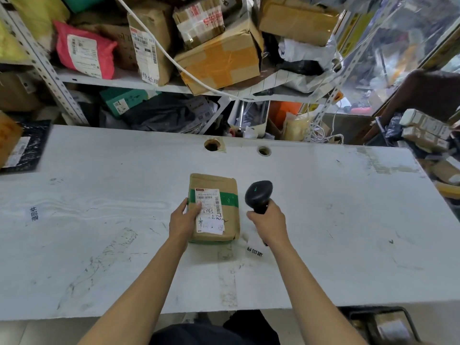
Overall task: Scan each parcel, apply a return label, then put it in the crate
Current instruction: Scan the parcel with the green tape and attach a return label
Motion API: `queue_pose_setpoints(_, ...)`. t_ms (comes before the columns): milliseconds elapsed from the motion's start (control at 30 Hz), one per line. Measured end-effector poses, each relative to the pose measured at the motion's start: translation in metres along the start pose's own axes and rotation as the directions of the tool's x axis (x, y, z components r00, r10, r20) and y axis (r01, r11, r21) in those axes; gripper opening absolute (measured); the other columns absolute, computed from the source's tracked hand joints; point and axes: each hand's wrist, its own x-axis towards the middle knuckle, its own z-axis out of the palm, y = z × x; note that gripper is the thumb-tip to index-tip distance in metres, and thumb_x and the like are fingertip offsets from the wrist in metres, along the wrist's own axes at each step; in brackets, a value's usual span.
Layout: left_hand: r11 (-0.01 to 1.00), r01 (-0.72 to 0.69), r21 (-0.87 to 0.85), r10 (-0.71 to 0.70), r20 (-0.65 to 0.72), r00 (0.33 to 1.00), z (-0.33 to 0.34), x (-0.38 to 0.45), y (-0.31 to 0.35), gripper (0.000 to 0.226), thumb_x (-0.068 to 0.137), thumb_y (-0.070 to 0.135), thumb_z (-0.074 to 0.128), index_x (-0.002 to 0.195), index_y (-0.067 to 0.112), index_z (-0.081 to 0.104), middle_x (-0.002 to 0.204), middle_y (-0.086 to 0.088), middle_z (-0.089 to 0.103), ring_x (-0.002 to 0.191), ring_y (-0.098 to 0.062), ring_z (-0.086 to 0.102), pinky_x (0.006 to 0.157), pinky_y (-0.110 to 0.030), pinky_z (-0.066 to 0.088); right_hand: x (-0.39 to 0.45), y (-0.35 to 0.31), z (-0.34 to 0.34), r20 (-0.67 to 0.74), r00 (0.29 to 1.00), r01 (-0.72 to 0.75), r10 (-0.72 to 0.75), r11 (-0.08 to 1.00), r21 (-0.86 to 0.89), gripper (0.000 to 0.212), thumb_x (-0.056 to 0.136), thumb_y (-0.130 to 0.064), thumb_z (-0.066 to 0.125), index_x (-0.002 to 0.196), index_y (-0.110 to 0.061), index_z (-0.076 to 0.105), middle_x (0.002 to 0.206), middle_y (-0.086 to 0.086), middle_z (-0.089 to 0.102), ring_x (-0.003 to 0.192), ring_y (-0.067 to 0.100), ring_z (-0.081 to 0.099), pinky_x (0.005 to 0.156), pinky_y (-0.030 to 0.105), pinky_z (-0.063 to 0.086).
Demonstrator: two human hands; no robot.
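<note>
A brown paper parcel (225,185) with a green tape band and a white shipping label lies on the white table (323,220) near its middle. My left hand (183,221) holds the parcel's left edge, thumb lying on the label. My right hand (270,224) grips the handle of a black barcode scanner (257,195), whose head is just right of the parcel. A small white return label (255,252) with printed characters lies on the table beside my right wrist. Another such label (34,213) lies far left. A dark crate (380,324) shows below the table's front right edge.
Metal shelves (124,80) behind the table are crammed with cardboard boxes, a pink mailer (82,51) and dark bags. Two round holes (212,145) pierce the table's far side. Stacked small boxes (425,130) sit at the right, a dark mailer (27,148) at the left edge.
</note>
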Motion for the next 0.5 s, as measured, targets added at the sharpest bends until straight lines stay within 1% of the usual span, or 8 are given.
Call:
queue_pose_setpoints(67, 0.996, 0.003, 0.086, -0.001, -0.019, 1.000, 0.004, 0.004, -0.003, 0.073, 0.068, 0.063, 0.076, 0.134, 0.036, 0.058, 0.113, 0.004, 0.074, 0.099, -0.021, 0.073, 0.093, -0.048, 0.057, 0.024, 0.013, -0.012, -0.016, 1.000, 0.011, -0.012, 0.996, -0.088, 0.025, 0.083, -0.011, 0.065, 0.105, -0.012, 0.054, 0.088, 0.000, 0.060, 0.077, 0.018, 0.055, 0.055, 0.024, 0.036)
queue_pose_setpoints(100, 0.994, 0.001, 0.112, 0.003, -0.037, 0.999, 0.006, 0.008, -0.003, 0.077, 0.067, 0.064, 0.074, 0.136, 0.036, 0.057, 0.115, 0.003, 0.074, 0.100, -0.021, 0.072, 0.093, -0.048, 0.057, 0.037, 0.020, -0.018, -0.019, 1.000, 0.014, -0.017, 0.990, -0.142, 0.028, 0.083, -0.010, 0.064, 0.108, -0.010, 0.053, 0.091, 0.002, 0.060, 0.079, 0.020, 0.055, 0.055, 0.025, 0.037)
queue_pose_setpoints(200, 0.981, 0.003, 0.196, 0.023, -0.131, 0.991, 0.013, 0.004, 0.006, 0.052, 0.086, 0.041, 0.069, 0.135, 0.029, 0.059, 0.122, -0.003, 0.070, 0.103, -0.023, 0.069, 0.092, -0.046, 0.057, 0.072, 0.043, -0.034, 0.020, 1.000, -0.015, 0.021, 0.959, -0.283, 0.033, 0.082, -0.008, 0.063, 0.113, -0.008, 0.051, 0.099, 0.007, 0.061, 0.086, 0.025, 0.056, 0.058, 0.029, 0.039)
queue_pose_setpoints(233, 0.972, -0.003, 0.236, 0.040, -0.151, 0.988, 0.016, 0.000, 0.009, 0.049, 0.090, 0.035, 0.067, 0.137, 0.026, 0.058, 0.126, -0.004, 0.068, 0.105, -0.023, 0.067, 0.091, -0.045, 0.057, 0.082, 0.050, -0.038, 0.041, 0.999, -0.020, 0.035, 0.948, -0.318, 0.034, 0.082, -0.008, 0.062, 0.114, -0.008, 0.051, 0.101, 0.008, 0.061, 0.087, 0.027, 0.057, 0.061, 0.031, 0.041)
queue_pose_setpoints(300, 0.953, -0.017, 0.301, 0.078, -0.192, 0.978, 0.025, -0.007, 0.011, 0.051, 0.093, 0.029, 0.064, 0.142, 0.023, 0.052, 0.132, -0.005, 0.063, 0.107, -0.023, 0.063, 0.089, -0.039, 0.054, 0.098, 0.061, -0.045, 0.086, 0.995, -0.002, 0.039, 0.920, -0.392, 0.034, 0.082, -0.009, 0.061, 0.115, -0.009, 0.051, 0.103, 0.011, 0.063, 0.088, 0.028, 0.060, 0.065, 0.034, 0.045)
queue_pose_setpoints(367, 0.898, -0.044, 0.437, 0.158, -0.229, 0.961, 0.036, -0.016, 0.010, 0.053, 0.093, 0.030, 0.065, 0.142, 0.020, 0.049, 0.134, -0.008, 0.061, 0.114, -0.026, 0.057, 0.098, -0.039, 0.046, 0.108, 0.068, -0.050, 0.117, 0.993, 0.022, 0.034, 0.893, -0.449, 0.036, 0.083, -0.010, 0.061, 0.118, -0.008, 0.049, 0.105, 0.010, 0.062, 0.091, 0.030, 0.060, 0.067, 0.034, 0.044)
queue_pose_setpoints(433, 0.760, -0.113, 0.640, 0.324, -0.222, 0.920, 0.049, -0.028, 0.009, 0.059, 0.086, 0.040, 0.070, 0.139, 0.021, 0.049, 0.139, -0.009, 0.056, 0.133, -0.031, 0.043, 0.112, -0.044, 0.029, 0.112, 0.073, -0.052, 0.141, 0.990, 0.043, 0.029, 0.875, -0.482, 0.039, 0.084, -0.010, 0.062, 0.119, -0.007, 0.048, 0.106, 0.011, 0.060, 0.094, 0.033, 0.059, 0.068, 0.034, 0.041)
queue_pose_setpoints(500, 0.692, -0.142, 0.708, 0.374, -0.183, 0.909, 0.067, -0.042, 0.006, 0.077, 0.080, 0.047, 0.074, 0.147, 0.027, 0.041, 0.156, -0.009, 0.034, 0.148, -0.028, 0.011, 0.116, -0.050, 0.023, 0.114, 0.080, -0.053, 0.163, 0.987, 0.067, 0.017, 0.864, -0.498, 0.037, 0.084, -0.011, 0.062, 0.118, -0.006, 0.048, 0.107, 0.012, 0.061, 0.093, 0.032, 0.057, 0.068, 0.033, 0.039)
